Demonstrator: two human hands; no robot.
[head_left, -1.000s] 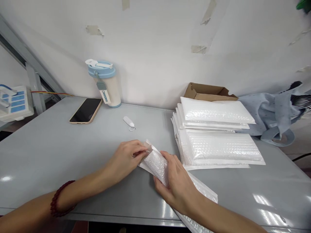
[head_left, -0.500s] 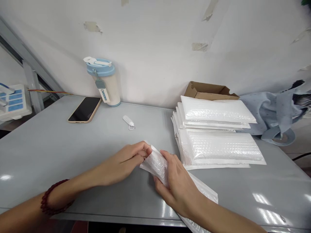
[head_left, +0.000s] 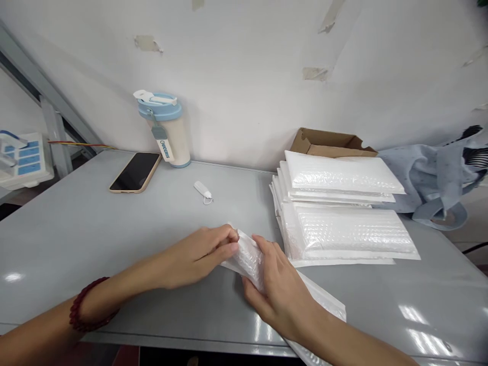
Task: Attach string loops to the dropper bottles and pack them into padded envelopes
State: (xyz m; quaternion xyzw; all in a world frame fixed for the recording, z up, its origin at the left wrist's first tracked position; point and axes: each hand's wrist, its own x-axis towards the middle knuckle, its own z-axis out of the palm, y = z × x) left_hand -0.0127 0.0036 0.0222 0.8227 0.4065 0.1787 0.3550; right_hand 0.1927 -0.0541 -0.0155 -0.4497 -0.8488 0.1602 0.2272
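A white bubble mailer (head_left: 249, 256) lies slantwise between my hands, its lower part running under my right forearm to the table's front edge. My left hand (head_left: 209, 251) pinches the mailer's upper left end between thumb and curled fingers. Wrapped across the mailer's middle, my right hand (head_left: 276, 287) has its thumb on the near side and its fingers on the far side. Part of the mailer is hidden beneath that hand. To the right rises a stack of white bubble mailers (head_left: 351, 229).
On the grey table (head_left: 168, 315) lie a phone (head_left: 136, 173) and a small white cutter-like item with a loop (head_left: 203, 189). A blue-lidded tumbler (head_left: 175, 137) stands by the wall. Behind the stack sit a cardboard box (head_left: 335, 142) and light-blue cloth (head_left: 407, 173).
My left thumb has moved forward over the mailer's end, closing with the fingers on it. My right hand keeps its grip. The view has shifted slightly.
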